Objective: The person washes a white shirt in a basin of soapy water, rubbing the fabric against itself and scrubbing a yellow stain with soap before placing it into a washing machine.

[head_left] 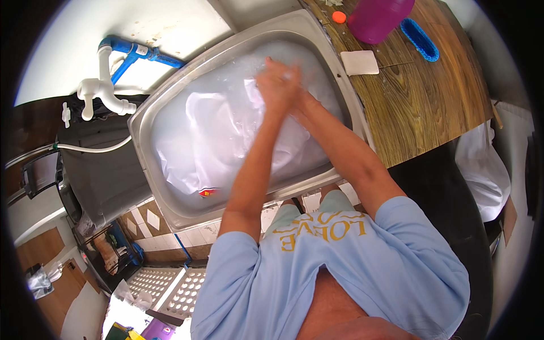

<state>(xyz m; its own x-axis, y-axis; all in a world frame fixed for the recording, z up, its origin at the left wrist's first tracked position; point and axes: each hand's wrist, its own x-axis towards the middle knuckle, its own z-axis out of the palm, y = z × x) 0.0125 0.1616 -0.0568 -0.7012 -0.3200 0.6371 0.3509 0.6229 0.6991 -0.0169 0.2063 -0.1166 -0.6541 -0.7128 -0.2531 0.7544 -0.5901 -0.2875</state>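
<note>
A white garment [212, 130] lies soaking in cloudy water in a steel sink [148, 164], its cloth puffed up above the surface in places. Over the sink's far right part, my left hand [275, 85] and my right hand [297, 93] press together, closed on a bunched part of the garment. Motion blurs the fingers, and most of the cloth between them is hidden. A fold of it shows beside my left hand. Near the sink's front wall, a small red and yellow patch [208, 192] sits at the garment's edge.
Right of the sink, a wood-grain counter [419, 113] bears a purple container [377, 20], an orange cap [339, 17], a blue brush [419, 39] and a pale square block [360, 63]. At the left stand a white tap [99, 90] and blue pipe [133, 54]. White cloth [484, 170] hangs far right.
</note>
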